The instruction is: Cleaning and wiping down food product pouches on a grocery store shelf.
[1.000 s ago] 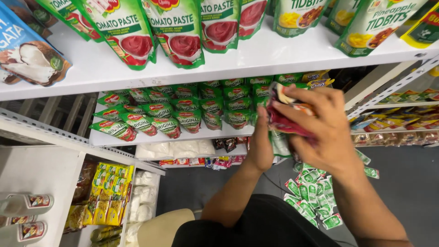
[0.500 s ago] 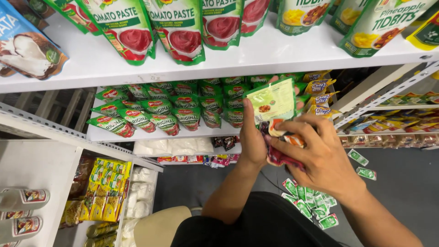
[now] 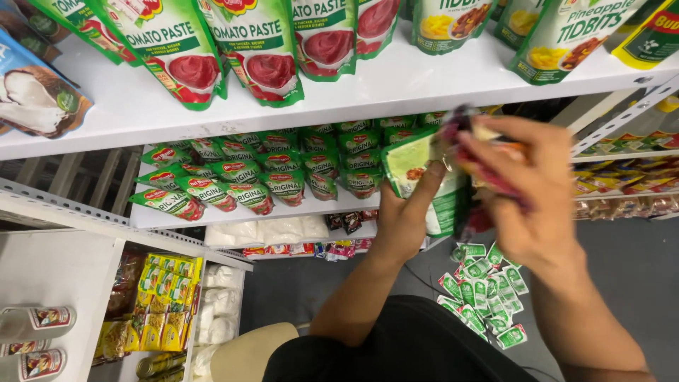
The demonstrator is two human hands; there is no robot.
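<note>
- Green-and-white sauce pouch (image 3: 424,180): held upright in front of the middle shelf (image 3: 283,212), just beside the row of similar pouches, between the two hands.
- Left hand (image 3: 403,219): fingers (image 3: 430,185) pinching the pouch, thumb pressed on its front face, the rest wrapped behind it.
- Right hand (image 3: 534,198): fingers curled and pressed together around a bundle of red and orange sachets (image 3: 488,159), touching the right edge of the pouch; the motion blur hides how many sachets there are.
- Rows of green sauce pouches (image 3: 269,166): leaning in overlapping lines along the middle shelf, to the left of the hands.
- Top shelf (image 3: 396,78): white board carrying large tomato-paste pouches (image 3: 258,49) and fruit pouches (image 3: 566,35).
- Small green sachets (image 3: 484,293): scattered on the grey floor (image 3: 622,283) below the right hand.
- Yellow packets (image 3: 166,304): stacked on a lower shelf at the left, well apart from the hands.
</note>
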